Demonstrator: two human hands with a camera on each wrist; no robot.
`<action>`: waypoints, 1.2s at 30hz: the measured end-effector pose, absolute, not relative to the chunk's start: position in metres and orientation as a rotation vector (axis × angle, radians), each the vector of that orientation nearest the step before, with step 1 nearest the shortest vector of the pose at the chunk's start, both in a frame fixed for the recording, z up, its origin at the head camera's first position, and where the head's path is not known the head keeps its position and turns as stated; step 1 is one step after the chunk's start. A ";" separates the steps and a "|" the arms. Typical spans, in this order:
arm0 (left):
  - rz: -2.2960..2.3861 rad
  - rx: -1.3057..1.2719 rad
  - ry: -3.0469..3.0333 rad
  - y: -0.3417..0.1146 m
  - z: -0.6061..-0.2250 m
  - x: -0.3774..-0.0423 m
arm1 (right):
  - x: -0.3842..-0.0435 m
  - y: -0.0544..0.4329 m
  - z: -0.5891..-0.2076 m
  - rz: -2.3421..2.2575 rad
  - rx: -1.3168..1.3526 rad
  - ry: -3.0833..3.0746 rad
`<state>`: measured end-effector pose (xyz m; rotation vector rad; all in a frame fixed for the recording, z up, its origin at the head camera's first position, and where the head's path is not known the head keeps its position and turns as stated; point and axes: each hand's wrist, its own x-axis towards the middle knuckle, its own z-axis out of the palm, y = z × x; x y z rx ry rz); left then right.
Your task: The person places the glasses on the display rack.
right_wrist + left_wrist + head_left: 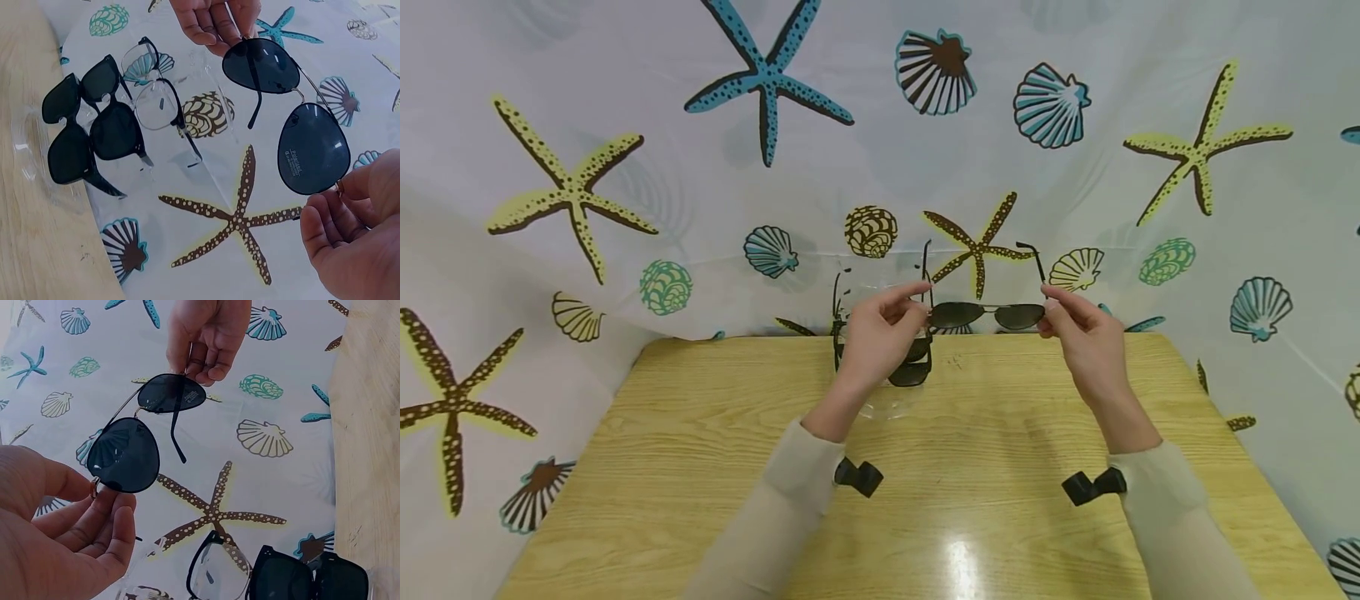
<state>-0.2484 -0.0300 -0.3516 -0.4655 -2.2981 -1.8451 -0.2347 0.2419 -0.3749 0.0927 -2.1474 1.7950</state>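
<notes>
Both hands hold one pair of dark aviator sunglasses (pixel 1019 317) up above the table's far edge, its temples unfolded and pointing away. My left hand (pixel 880 333) pinches the frame at the left hinge between thumb and fingers. At the opposite hinge my right hand (pixel 1086 342) pinches in the same way. Small print shows on one lens (pixel 312 150) in the right wrist view. Beside the left hand, partly behind it in the head view, a clear display stand (pixel 31 150) bears two pairs of black sunglasses (pixel 69 153) and a pair of clear-lens glasses (pixel 156 106) above them.
The light wooden table (pixel 1000 500) runs back to a white cloth (pixel 820 183) printed with starfish and shells. That cloth hangs behind the table and down along both sides. Small black devices (pixel 859 477) sit at both wrists, by the sleeves.
</notes>
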 end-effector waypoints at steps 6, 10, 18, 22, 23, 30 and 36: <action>-1.807 -0.468 -2.261 -0.045 -0.344 -0.247 | -0.240 0.228 -0.366 1.829 0.153 -2.114; -1.801 -0.454 -2.256 -0.056 -0.340 -0.245 | -0.243 0.217 -0.362 1.845 0.177 -2.107; -1.787 -0.384 -2.261 -0.081 -0.335 -0.243 | -0.252 0.194 -0.357 1.867 0.233 -2.111; -1.793 -0.357 -2.254 -0.092 -0.336 -0.245 | -0.255 0.183 -0.356 1.882 0.250 -2.115; -1.796 -0.352 -2.251 -0.095 -0.336 -0.245 | -0.256 0.181 -0.356 1.880 0.255 -2.120; -1.830 -0.323 -2.241 -0.114 -0.339 -0.246 | -0.258 0.163 -0.356 1.881 0.292 -2.132; -1.827 -0.296 -2.243 -0.124 -0.339 -0.246 | -0.260 0.150 -0.354 1.888 0.293 -2.149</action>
